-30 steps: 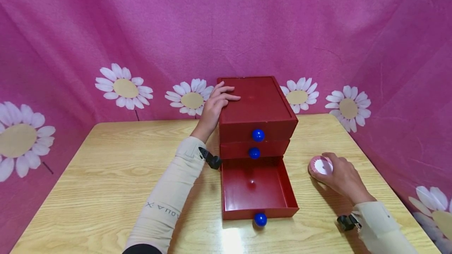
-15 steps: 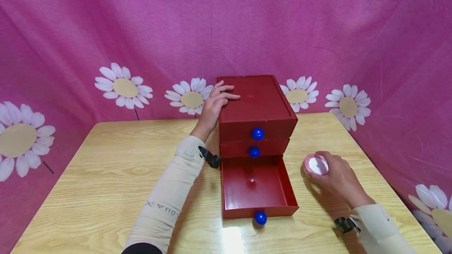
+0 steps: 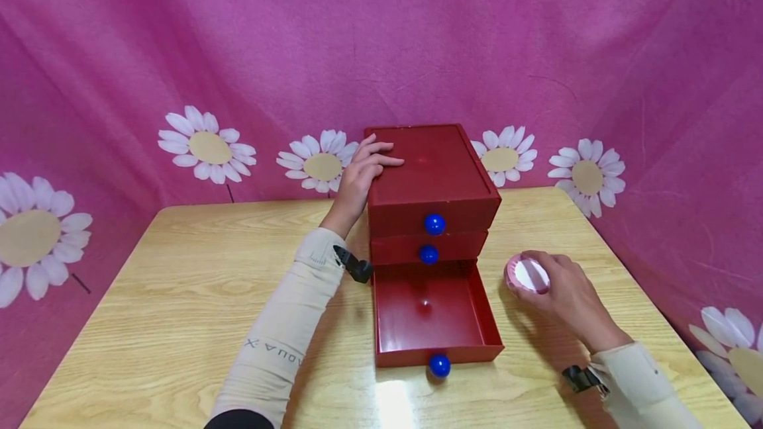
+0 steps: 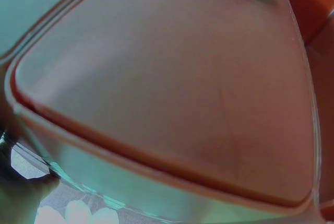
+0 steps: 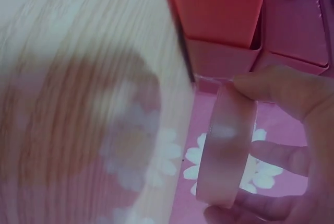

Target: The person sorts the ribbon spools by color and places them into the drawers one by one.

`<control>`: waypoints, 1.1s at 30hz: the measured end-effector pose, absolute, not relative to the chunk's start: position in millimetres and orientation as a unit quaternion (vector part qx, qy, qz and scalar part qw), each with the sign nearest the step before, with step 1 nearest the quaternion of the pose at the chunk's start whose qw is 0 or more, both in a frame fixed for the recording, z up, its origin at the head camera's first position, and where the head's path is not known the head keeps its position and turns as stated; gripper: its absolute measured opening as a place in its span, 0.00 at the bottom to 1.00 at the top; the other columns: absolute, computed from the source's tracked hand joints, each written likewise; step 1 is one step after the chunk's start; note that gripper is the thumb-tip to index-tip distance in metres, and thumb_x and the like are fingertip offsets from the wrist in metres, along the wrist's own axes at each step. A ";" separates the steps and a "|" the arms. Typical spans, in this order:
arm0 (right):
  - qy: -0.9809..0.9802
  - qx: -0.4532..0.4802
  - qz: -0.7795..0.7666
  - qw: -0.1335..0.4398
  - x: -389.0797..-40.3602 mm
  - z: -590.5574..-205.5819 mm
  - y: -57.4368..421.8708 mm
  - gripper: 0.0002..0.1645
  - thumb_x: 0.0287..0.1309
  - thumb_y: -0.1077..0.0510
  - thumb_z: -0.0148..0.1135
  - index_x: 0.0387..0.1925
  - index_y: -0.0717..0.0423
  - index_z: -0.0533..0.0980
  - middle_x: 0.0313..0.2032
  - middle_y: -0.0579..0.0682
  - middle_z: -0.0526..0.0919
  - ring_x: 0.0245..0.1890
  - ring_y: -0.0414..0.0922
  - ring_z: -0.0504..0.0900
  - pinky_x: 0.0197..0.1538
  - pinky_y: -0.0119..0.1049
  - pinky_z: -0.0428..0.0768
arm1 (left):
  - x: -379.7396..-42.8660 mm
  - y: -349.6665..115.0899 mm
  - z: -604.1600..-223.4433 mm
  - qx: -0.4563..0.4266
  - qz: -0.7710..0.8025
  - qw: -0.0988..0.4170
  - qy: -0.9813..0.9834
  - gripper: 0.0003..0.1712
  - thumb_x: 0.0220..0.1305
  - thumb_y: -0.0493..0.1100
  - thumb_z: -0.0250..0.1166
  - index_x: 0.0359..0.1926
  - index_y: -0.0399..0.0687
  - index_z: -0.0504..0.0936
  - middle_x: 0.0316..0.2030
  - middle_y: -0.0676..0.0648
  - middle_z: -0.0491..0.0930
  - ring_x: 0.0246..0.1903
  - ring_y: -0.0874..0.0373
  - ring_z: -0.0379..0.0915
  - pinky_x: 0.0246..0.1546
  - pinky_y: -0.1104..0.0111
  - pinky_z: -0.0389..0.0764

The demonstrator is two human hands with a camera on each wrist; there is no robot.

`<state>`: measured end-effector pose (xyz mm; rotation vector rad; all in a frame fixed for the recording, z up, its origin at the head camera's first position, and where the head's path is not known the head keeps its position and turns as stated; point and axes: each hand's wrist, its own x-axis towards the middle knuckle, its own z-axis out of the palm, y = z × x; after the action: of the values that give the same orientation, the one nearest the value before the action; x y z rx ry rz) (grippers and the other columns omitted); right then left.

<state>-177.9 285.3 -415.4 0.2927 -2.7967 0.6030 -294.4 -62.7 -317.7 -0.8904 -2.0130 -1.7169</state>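
Observation:
In the head view my right hand (image 3: 575, 296) pinches a short, round pink disc-shaped thing (image 3: 529, 274) with a shiny white face, to the right of the red drawer unit (image 3: 435, 164). The right wrist view shows the pink disc's (image 5: 227, 145) smooth side edge-on, thumb at one end and fingers at the other. My left hand (image 3: 362, 174) rests on the unit's upper left edge, fingers extended over its top. Below two shut drawers, the bottom drawer (image 3: 426, 323) is pulled out, with nothing in it and a blue knob (image 3: 440, 366) on its front.
The drawer unit stands on a light wood table (image 3: 197, 296). Behind it hangs a pink cloth (image 3: 417, 38) printed with white daisies. Two more blue knobs, the top one (image 3: 434, 224) and the middle one (image 3: 428, 254), jut from the upper drawers.
My right hand has moved slightly left with the pink disc, closer to the pulled-out drawer. My left hand stays on the drawer unit.

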 end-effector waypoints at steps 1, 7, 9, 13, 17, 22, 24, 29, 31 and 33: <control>-0.965 0.100 0.207 0.129 -177.4 -414.2 284.2 0.36 0.43 0.52 0.76 0.56 0.54 0.73 0.44 0.68 0.76 0.45 0.64 0.72 0.40 0.59 0.75 | -294.4 -62.9 -317.7 -0.313 -0.606 0.173 -0.711 0.20 0.62 0.27 0.44 0.44 0.24 0.82 0.58 0.30 0.70 0.71 0.39 0.45 0.71 0.60 0.43; -0.965 0.102 0.205 0.127 -171.6 -404.4 275.1 0.37 0.43 0.52 0.76 0.57 0.53 0.74 0.48 0.68 0.74 0.47 0.64 0.71 0.42 0.60 0.74 | -294.9 -63.2 -317.6 -0.314 -0.606 0.173 -0.710 0.20 0.62 0.28 0.44 0.44 0.24 0.82 0.58 0.30 0.70 0.71 0.40 0.45 0.71 0.62 0.43; -0.965 0.103 0.207 0.127 -169.1 -400.6 271.5 0.37 0.43 0.51 0.76 0.58 0.53 0.74 0.48 0.68 0.74 0.47 0.64 0.70 0.43 0.60 0.75 | -295.0 -63.0 -317.7 -0.315 -0.606 0.173 -0.709 0.20 0.62 0.28 0.44 0.44 0.24 0.82 0.58 0.30 0.70 0.71 0.39 0.45 0.71 0.62 0.43; -0.963 0.109 0.209 0.131 -163.2 -393.6 265.4 0.37 0.42 0.51 0.77 0.57 0.54 0.75 0.48 0.66 0.74 0.46 0.63 0.71 0.42 0.61 0.76 | -295.0 -63.1 -318.0 -0.313 -0.608 0.170 -0.710 0.20 0.62 0.28 0.44 0.45 0.24 0.82 0.59 0.30 0.70 0.71 0.40 0.45 0.71 0.62 0.43; -0.959 0.124 0.207 0.151 -159.0 -389.0 259.8 0.36 0.41 0.53 0.77 0.56 0.53 0.76 0.48 0.65 0.75 0.46 0.62 0.71 0.41 0.59 0.78 | -294.8 -63.2 -318.4 -0.314 -0.608 0.171 -0.709 0.20 0.62 0.27 0.44 0.44 0.24 0.82 0.59 0.30 0.70 0.71 0.40 0.44 0.71 0.61 0.43; -0.955 0.136 0.209 0.161 -157.1 -386.7 252.2 0.36 0.40 0.54 0.77 0.56 0.52 0.76 0.47 0.62 0.75 0.45 0.59 0.71 0.39 0.58 0.79 | -294.8 -63.3 -317.9 -0.314 -0.608 0.177 -0.707 0.20 0.62 0.27 0.44 0.44 0.24 0.82 0.58 0.29 0.70 0.71 0.39 0.45 0.71 0.60 0.43; -0.954 0.135 0.216 0.157 -156.1 -386.2 249.6 0.36 0.41 0.53 0.77 0.56 0.52 0.76 0.47 0.61 0.74 0.45 0.58 0.71 0.39 0.58 0.80 | -295.2 -63.2 -318.3 -0.312 -0.609 0.175 -0.708 0.20 0.63 0.27 0.44 0.44 0.23 0.81 0.58 0.29 0.70 0.71 0.40 0.45 0.71 0.59 0.43; -0.955 0.131 0.228 0.140 -152.6 -385.2 242.1 0.38 0.41 0.53 0.77 0.58 0.50 0.76 0.49 0.60 0.74 0.47 0.58 0.71 0.39 0.57 0.81 | -294.0 -63.1 -317.8 -0.307 -0.610 0.169 -0.711 0.20 0.63 0.28 0.44 0.44 0.24 0.81 0.59 0.30 0.70 0.71 0.41 0.45 0.71 0.59 0.44; -0.954 0.135 0.228 0.138 -151.6 -385.4 238.7 0.38 0.40 0.53 0.77 0.58 0.49 0.76 0.49 0.60 0.74 0.47 0.57 0.71 0.40 0.56 0.81 | -293.2 -63.1 -317.2 -0.308 -0.611 0.168 -0.710 0.20 0.63 0.28 0.44 0.44 0.24 0.81 0.59 0.30 0.70 0.71 0.41 0.44 0.71 0.59 0.43; -0.952 0.144 0.227 0.146 -151.0 -386.0 235.1 0.37 0.40 0.54 0.77 0.57 0.49 0.76 0.48 0.59 0.75 0.47 0.56 0.72 0.40 0.54 0.81 | -292.9 -63.1 -316.9 -0.310 -0.610 0.169 -0.709 0.20 0.63 0.27 0.44 0.44 0.24 0.81 0.59 0.30 0.70 0.71 0.40 0.44 0.71 0.59 0.43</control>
<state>-151.0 235.1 -386.0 0.4154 -2.7423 0.6527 -292.9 -63.1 -316.9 -0.8804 -2.0174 -1.7351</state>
